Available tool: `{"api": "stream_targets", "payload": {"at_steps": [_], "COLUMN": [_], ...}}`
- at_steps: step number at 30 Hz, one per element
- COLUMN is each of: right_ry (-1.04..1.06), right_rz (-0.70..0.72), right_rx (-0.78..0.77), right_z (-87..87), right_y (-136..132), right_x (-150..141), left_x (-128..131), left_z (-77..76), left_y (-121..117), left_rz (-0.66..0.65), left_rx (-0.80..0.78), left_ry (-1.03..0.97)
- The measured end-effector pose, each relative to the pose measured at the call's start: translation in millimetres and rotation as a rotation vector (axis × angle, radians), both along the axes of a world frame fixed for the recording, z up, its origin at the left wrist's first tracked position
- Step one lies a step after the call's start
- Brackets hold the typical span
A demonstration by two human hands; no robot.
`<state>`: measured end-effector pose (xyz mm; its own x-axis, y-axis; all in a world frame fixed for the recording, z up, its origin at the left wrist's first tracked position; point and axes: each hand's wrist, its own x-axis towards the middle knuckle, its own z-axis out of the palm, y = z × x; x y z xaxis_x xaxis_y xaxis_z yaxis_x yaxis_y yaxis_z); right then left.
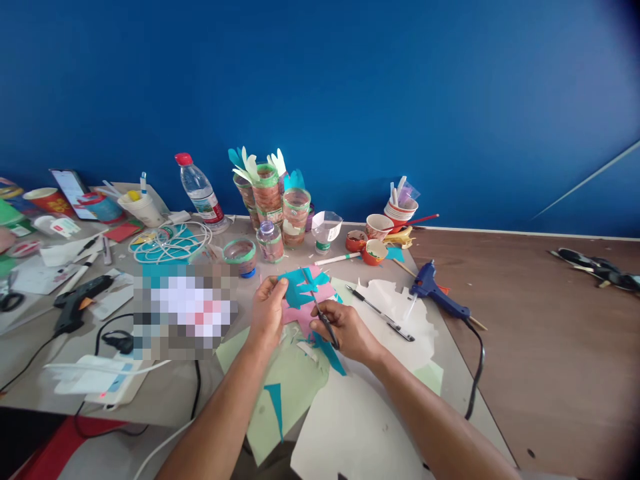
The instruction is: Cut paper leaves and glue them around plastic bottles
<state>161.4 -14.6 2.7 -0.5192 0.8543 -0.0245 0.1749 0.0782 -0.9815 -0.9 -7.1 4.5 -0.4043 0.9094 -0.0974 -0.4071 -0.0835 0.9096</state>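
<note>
Between thumb and fingers, my left hand (269, 310) pinches a piece of blue paper (293, 288) by its left edge. My right hand (345, 327) grips the dark handles of a pair of scissors (326, 323), whose blades point up and away across the blue paper. Behind and below it lies pink paper (299, 313); whether my left hand also holds that, I cannot make out. Beneath my hands are a pale green sheet (295, 373) with blue scraps and a large white sheet (355, 427). A black pen (373, 307) lies to the right of my right hand.
A blue glue gun (435, 290) rests at the table's right edge, its cord hanging down. Cut bottles (296, 213) with paper petals, a water bottle (200, 190) and small paper cups (375, 252) stand along the wall. Left are a black glue gun (80, 300) and a power strip (115, 383).
</note>
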Motion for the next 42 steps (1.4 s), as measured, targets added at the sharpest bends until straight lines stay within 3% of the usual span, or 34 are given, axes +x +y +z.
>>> {"api": "stream_targets", "payload": {"at_steps": [4, 11, 16, 27, 35, 42], "right_ry": [-0.069, -0.227, -0.335, -0.365, -0.224, -0.095], "right_rz": [0.015, 0.062, 0.085, 0.11, 0.054, -0.007], "right_rx": [0.024, 0.135, 0.193, 0.211, 0.133, 0.022], "right_z": [-0.1, 4.2, 11.0, 9.5, 0.9, -5.5], "right_y": [1, 0, 0, 1, 2, 3], "right_x": [1, 4, 5, 7, 5, 2], "left_x": [0, -5, -5, -6, -3, -4], "left_z": [7.3, 0.1, 3.2, 6.1, 6.8, -2.8], "left_y": [-1, 2, 1, 3, 1, 1], "left_rz": [0.029, 0.052, 0.08, 0.109, -0.086, -0.201], "left_rx": [0.0, -0.002, -0.007, -0.005, 0.019, -0.002], "left_ry": [-0.075, -0.079, -0.112, -0.134, -0.183, -0.417]}}
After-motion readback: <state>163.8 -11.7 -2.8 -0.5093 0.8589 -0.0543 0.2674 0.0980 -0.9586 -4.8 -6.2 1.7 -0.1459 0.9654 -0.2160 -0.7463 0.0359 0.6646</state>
